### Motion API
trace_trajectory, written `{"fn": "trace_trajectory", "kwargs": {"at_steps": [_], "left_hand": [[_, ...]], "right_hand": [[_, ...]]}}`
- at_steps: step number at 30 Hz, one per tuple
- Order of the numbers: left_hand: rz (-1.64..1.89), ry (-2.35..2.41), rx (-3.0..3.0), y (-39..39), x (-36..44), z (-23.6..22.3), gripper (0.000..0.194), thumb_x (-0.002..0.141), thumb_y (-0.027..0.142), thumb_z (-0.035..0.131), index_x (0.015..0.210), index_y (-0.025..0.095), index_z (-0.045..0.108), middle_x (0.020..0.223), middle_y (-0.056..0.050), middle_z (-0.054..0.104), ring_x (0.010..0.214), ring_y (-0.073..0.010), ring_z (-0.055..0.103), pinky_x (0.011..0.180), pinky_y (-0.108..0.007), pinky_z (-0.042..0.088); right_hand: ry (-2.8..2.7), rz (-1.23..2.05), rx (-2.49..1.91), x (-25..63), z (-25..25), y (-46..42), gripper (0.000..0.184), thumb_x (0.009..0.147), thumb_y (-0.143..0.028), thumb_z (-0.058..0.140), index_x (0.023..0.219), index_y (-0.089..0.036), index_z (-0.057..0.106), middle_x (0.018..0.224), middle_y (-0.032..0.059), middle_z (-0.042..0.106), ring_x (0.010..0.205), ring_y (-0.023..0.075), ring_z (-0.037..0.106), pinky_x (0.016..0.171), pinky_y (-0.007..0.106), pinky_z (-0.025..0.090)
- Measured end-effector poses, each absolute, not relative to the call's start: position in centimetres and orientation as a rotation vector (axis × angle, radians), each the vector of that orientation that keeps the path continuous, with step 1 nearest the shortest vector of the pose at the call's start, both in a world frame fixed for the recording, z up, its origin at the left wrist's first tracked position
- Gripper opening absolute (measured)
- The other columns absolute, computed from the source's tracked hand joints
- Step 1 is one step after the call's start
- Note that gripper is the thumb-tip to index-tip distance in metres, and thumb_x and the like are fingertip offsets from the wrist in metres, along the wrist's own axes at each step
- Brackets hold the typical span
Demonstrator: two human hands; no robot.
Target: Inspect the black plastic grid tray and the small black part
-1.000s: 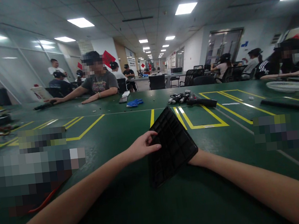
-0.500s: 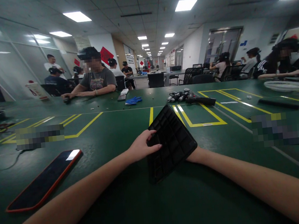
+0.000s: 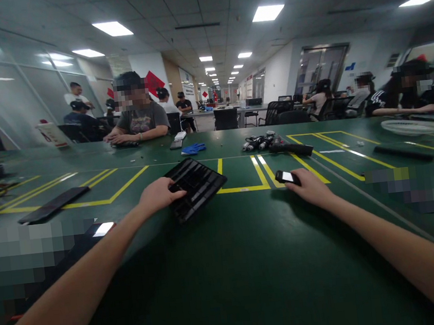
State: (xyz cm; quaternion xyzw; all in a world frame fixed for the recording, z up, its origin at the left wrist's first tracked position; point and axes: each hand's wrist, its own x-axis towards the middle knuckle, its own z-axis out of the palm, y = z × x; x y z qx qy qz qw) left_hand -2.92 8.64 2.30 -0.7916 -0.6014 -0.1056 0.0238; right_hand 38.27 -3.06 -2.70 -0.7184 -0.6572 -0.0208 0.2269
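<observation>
Left hand (image 3: 157,195) pinching gridded black tray (image 3: 199,182) by its edge, tilted over green worktop (image 3: 228,265). Right hand (image 3: 309,188), well apart, gripping small black object (image 3: 293,177); its white face possibly a screen.

Black rectangular gridded tray (image 3: 198,186) in left hand (image 3: 157,194), left of small black device (image 3: 287,177) in right hand (image 3: 306,184). Behind both, on green table (image 3: 229,280): crumpled blue glove (image 3: 193,149) left, black-and-silver cable bundle (image 3: 258,142) right.
</observation>
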Motion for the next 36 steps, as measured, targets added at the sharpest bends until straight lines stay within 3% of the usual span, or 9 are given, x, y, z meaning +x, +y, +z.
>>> {"fn": "trace_trajectory", "kwargs": {"at_steps": [5,8,11,14,18,23,27,32,36], "left_hand": [[-0.096,-2.078,-2.29,11.4,-7.2,2.3,0.058,0.067,0.067,0.047,0.083,0.014,0.065,0.094,-0.018,0.065,0.087,-0.0334,0.061,0.063,-0.035,0.044],[-0.149,-2.101,-2.297,11.6,-7.6,2.3,0.057,0.069,0.063,0.048,0.088,0.012,0.064,0.099,-0.02,0.064,0.091,-0.0348,0.059,0.068,-0.037,0.045],[-0.485,-1.977,-2.276,10.6,-5.7,2.5,0.046,0.081,0.046,0.041,0.101,0.009,0.061,0.105,-0.018,0.062,0.101,-0.0324,0.055,0.082,-0.039,0.044],[-0.82,-1.731,-2.367,8.4,-1.7,1.8,0.041,0.084,0.02,0.029,0.112,0.007,0.056,0.107,-0.015,0.062,0.105,-0.0262,0.054,0.093,-0.038,0.041],[-0.725,-1.308,-2.849,4.9,3.8,-0.9,0.047,0.08,0.008,0.03,0.121,0.009,0.052,0.122,-0.013,0.058,0.114,-0.0217,0.051,0.1,-0.037,0.038],[-0.408,-1.06,-3.092,4.1,5.4,-3.0,0.043,0.087,0.016,0.03,0.123,0.015,0.052,0.133,-0.008,0.05,0.126,-0.0192,0.04,0.107,-0.038,0.03],[-0.542,-0.944,-3.044,2.8,5.0,-2.4,0.038,0.089,0.024,0.037,0.122,0.014,0.053,0.135,-0.01,0.047,0.132,-0.0226,0.032,0.108,-0.044,0.027],[-0.394,-0.569,-3.224,-3.3,5.5,-1.3,0.031,0.09,0.026,0.041,0.115,0.02,0.058,0.125,-0.008,0.057,0.118,-0.0208,0.048,0.1,-0.041,0.038],[-0.401,-0.507,-3.217,-5.2,6.0,-1.0,0.028,0.091,0.024,0.039,0.109,0.019,0.06,0.113,-0.008,0.062,0.103,-0.0199,0.056,0.09,-0.036,0.044]], "right_hand": [[-1.781,-0.182,-2.256,43.2,-3.8,-2.6,0.045,0.082,-0.044,0.044,0.107,-0.009,0.057,0.109,0.0216,0.058,0.098,0.0346,0.053,0.085,0.046,0.044],[-1.792,-0.221,-2.272,43.2,-3.4,-2.7,0.054,0.083,-0.05,0.041,0.107,-0.005,0.058,0.115,0.0254,0.054,0.103,0.0385,0.05,0.089,0.049,0.042],[-1.756,-0.336,-2.212,41.3,-2.3,-2.7,0.062,0.083,-0.051,0.041,0.117,0.0,0.052,0.127,0.0267,0.045,0.117,0.0409,0.04,0.099,0.051,0.035],[-1.807,-0.291,-2.059,37.4,-1.6,-3.1,0.062,0.085,-0.047,0.038,0.126,-0.002,0.044,0.131,0.0228,0.044,0.123,0.0354,0.037,0.103,0.049,0.034],[-2.141,-0.016,-1.757,31.2,-2.2,-4.7,0.066,0.085,-0.053,0.036,0.134,-0.009,0.036,0.141,0.0167,0.035,0.132,0.0306,0.028,0.109,0.051,0.026],[-2.408,0.178,-1.571,28.4,-3.1,-5.8,0.065,0.086,-0.058,0.028,0.132,-0.015,0.04,0.141,0.0125,0.038,0.131,0.0294,0.032,0.108,0.053,0.025],[-2.314,-0.102,-1.616,31.7,-2.3,-4.3,0.053,0.089,-0.048,0.03,0.128,-0.015,0.045,0.135,0.012,0.046,0.125,0.0269,0.04,0.106,0.05,0.031],[-1.873,-0.526,-2.06,39.1,-2.2,-2.7,0.051,0.085,-0.038,0.041,0.126,-0.009,0.044,0.135,0.0182,0.043,0.127,0.0344,0.032,0.104,0.054,0.027],[-1.794,-0.288,-2.316,42.3,-3.6,-2.4,0.048,0.084,-0.043,0.039,0.118,-0.012,0.051,0.119,0.0176,0.056,0.11,0.0344,0.048,0.094,0.05,0.037]]}}
